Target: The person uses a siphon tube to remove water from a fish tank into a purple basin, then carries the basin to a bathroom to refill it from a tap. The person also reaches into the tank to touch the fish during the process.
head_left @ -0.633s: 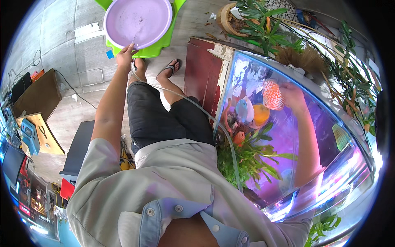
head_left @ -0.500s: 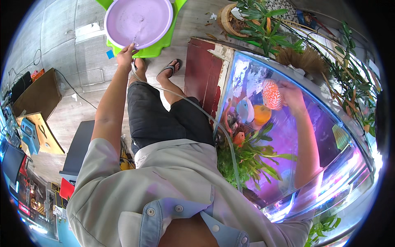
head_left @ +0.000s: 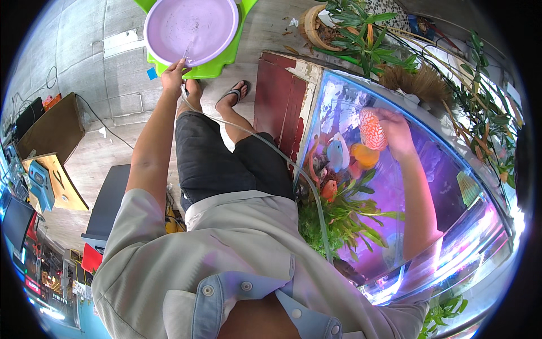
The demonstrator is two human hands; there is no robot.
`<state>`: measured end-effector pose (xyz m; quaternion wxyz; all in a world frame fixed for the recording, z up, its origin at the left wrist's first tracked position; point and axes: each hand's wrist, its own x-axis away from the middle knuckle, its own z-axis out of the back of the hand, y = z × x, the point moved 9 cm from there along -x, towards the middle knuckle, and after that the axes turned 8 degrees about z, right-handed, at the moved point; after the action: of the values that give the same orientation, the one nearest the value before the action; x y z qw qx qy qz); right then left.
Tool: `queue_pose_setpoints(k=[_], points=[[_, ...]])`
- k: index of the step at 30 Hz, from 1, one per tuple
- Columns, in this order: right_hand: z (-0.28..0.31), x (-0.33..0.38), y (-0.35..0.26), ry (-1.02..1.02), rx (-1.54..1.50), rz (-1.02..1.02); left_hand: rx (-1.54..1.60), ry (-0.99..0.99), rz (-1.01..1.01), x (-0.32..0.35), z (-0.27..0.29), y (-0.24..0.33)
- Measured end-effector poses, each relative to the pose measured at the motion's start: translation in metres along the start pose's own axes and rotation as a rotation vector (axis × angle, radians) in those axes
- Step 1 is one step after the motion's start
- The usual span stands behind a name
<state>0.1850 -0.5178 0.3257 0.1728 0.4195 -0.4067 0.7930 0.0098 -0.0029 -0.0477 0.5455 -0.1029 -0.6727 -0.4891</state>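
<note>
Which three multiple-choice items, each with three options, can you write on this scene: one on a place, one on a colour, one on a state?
1. Where is the right hand?
A. inside the fish tank
B. on the floor
C. on the basin

2. What colour is the round basin?
A. red
B. light purple
C. black

3. What does the left hand do?
A. hangs free
B. presses on the red cabinet
C. holds the clear hose at the basin's rim

Key:
1 A, the hand and forearm are in the tank's water, beside an orange spotted fish.
2 B, the basin is light purple and sits on a green tray.
3 C, the fingers close on the hose end at the basin's edge, and the hose runs back to the tank.
</note>
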Motion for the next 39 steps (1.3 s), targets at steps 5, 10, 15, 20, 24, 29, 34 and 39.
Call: queue_pose_setpoints(k=[5,10,15,20,24,29,34,39], points=[[0.010,-0.006,-0.001,0.072,0.280,0.070,-0.003,0.005,0.020,-0.001,0.000,-0.003],[0.018,-0.007,0.012,0.039,0.327,0.027,0.008,-0.003,0.001,-0.004,-0.001,-0.002],[0.031,0.005,-0.018,0.208,0.628,0.130,0.014,0.004,0.001,0.000,0.002,0.000],[0.083,0.002,-0.023,0.428,0.897,0.491,0.002,-0.017,-0.021,-0.002,0.001,0.000],[0.089,0.007,-0.037,0.432,0.663,0.484,-0.004,0.000,0.007,-0.002,0.001,-0.003],[0.107,0.000,-0.005,0.419,0.541,0.179,0.002,-0.001,0.014,-0.002,-0.001,-0.003],[0.114,0.003,0.008,0.453,0.526,-0.026,0.015,0.002,-0.001,-0.002,0.002,0.000],[0.113,-0.012,0.021,0.410,0.841,0.322,0.020,-0.010,-0.011,-0.004,-0.002,-0.001]])
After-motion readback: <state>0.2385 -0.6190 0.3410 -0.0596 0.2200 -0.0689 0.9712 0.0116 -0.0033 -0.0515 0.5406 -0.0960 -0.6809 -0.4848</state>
